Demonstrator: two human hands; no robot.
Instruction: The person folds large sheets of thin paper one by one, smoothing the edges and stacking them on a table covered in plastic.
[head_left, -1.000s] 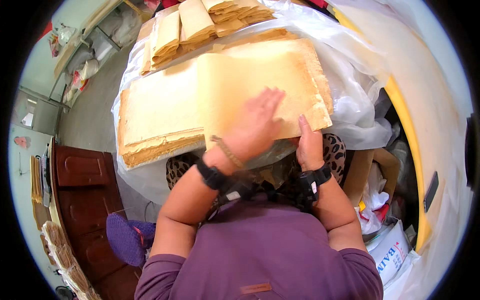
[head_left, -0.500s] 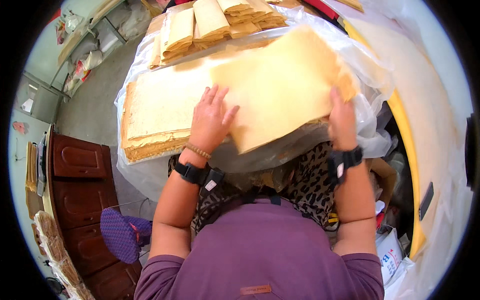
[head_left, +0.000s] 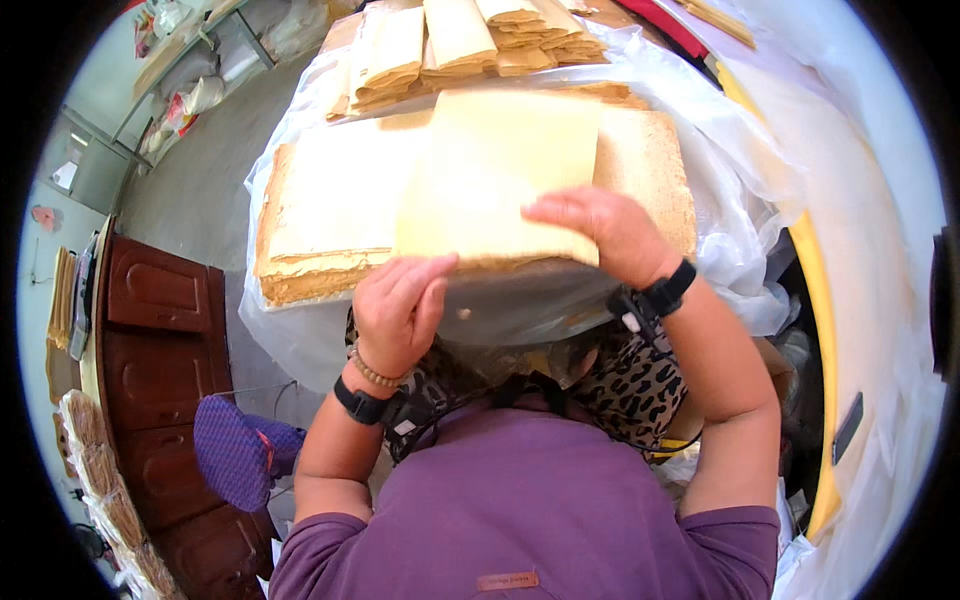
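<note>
At 9 o'clock, the left hand (head_left: 395,312) is touching the near edge of the sheet (head_left: 510,160); I cannot tell whether it is pinching. At 12, folded paper (head_left: 458,38) is resting beyond the sheet, which is covering part of the stack (head_left: 650,175). At 2, the blurred right hand (head_left: 607,230) is overlapping the sheet, its grip unclear.

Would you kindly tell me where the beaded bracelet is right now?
The beaded bracelet is left of centre in the head view, worn between the left hand and a black strap.
</note>
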